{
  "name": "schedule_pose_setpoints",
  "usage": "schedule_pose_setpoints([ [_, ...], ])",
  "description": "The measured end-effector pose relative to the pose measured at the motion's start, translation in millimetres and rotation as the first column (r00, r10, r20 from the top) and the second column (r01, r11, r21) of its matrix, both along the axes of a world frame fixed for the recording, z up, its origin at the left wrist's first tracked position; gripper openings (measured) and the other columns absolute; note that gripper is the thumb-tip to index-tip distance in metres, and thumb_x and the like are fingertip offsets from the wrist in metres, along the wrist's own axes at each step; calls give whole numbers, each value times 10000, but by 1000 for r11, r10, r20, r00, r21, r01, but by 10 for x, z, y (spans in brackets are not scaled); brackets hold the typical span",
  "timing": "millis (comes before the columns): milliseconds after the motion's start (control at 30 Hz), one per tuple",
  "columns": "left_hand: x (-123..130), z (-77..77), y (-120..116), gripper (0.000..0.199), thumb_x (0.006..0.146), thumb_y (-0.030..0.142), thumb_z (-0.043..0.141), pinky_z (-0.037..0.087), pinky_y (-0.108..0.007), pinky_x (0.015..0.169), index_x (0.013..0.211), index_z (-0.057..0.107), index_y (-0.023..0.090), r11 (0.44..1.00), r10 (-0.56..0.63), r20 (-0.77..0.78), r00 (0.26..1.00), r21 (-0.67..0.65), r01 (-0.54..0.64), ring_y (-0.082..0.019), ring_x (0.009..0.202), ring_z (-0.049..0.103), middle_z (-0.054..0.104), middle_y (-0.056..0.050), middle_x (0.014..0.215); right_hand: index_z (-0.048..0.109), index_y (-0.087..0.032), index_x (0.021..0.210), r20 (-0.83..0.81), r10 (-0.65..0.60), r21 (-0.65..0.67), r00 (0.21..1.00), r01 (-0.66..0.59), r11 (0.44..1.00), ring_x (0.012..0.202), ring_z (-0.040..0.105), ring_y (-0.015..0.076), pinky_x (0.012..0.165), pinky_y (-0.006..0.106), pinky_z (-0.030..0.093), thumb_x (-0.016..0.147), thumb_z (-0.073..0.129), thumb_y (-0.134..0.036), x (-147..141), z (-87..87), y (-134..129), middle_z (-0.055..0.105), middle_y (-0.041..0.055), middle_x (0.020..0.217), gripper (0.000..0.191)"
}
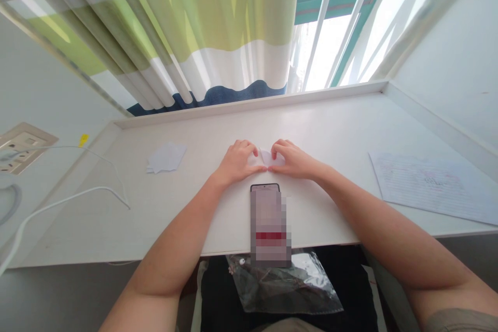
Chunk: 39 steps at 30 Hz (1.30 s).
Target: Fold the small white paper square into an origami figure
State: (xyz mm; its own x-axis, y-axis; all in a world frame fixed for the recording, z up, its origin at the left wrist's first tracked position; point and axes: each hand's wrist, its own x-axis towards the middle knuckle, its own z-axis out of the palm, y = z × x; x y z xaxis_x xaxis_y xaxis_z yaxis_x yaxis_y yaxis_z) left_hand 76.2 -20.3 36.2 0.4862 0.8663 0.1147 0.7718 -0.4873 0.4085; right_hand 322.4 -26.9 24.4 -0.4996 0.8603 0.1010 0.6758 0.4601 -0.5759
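My left hand [240, 162] and my right hand [291, 160] meet over the white desk [311, 207], both with bent fingers. Between them is a small white piece of paper [266, 156], which seems to have a fold or raised edge. Each hand is closed on one side of it, and the thumbs almost touch at its near edge. Fingers hide parts of the paper. Just below the hands lies a phone [264, 212] with its screen up, largely blurred out.
Several white paper pieces [167, 158] lie left. At right are written sheets [431, 187]. A clear plastic bag [288, 285] rests below the desk's front edge. A white cable [78, 202] runs from a wall socket [23, 148]. Curtains [218, 15] hang behind the raised back edge.
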Motion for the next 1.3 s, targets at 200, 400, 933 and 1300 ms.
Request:
schedule_pose_setpoints([
  [200, 67, -66, -34, 218, 953, 451, 776, 465, -526, 1168, 1049, 742, 258, 999, -22, 58, 998, -33, 24, -325, 1261, 618, 738, -71, 1239, 590, -257, 944, 40, -162, 51, 986, 160, 986, 1219, 577, 377, 1076, 559, 496, 862, 791, -426, 59, -53, 67, 632, 135, 1260, 275],
  [400, 166, -155, -26, 263, 930, 415, 743, 394, -562, 1268, 1157, 748, 282, 986, 136, 98, 986, -111, -125, -342, 1368, 559, 688, -68, 1330, 587, -250, 965, 41, -180, 49, 983, 178, 983, 1234, 568, 380, 1093, 567, 481, 868, 786, -421, 61, -57, 61, 620, 147, 1295, 280],
  [933, 189, -219, 113, 771, 795, 472, 785, 271, -633, 1350, 1536, 586, 395, 957, 206, 28, 978, -216, -195, -435, 1584, 399, 485, -93, 1653, 583, -253, 945, 17, -211, 41, 977, 210, 977, 1246, 553, 395, 1084, 599, 492, 852, 781, -417, 24, -87, 58, 599, 143, 1283, 273],
  [1300, 206, -208, 135, 977, 782, 496, 764, 254, -615, 1363, 1692, 414, 427, 942, 235, -16, 972, -241, -232, -440, 1628, 356, 433, -75, 1724, 577, -253, 949, 34, -223, 53, 974, 221, 974, 1239, 549, 410, 1061, 608, 497, 840, 781, -439, -6, -87, 51, 595, 151, 1265, 296],
])
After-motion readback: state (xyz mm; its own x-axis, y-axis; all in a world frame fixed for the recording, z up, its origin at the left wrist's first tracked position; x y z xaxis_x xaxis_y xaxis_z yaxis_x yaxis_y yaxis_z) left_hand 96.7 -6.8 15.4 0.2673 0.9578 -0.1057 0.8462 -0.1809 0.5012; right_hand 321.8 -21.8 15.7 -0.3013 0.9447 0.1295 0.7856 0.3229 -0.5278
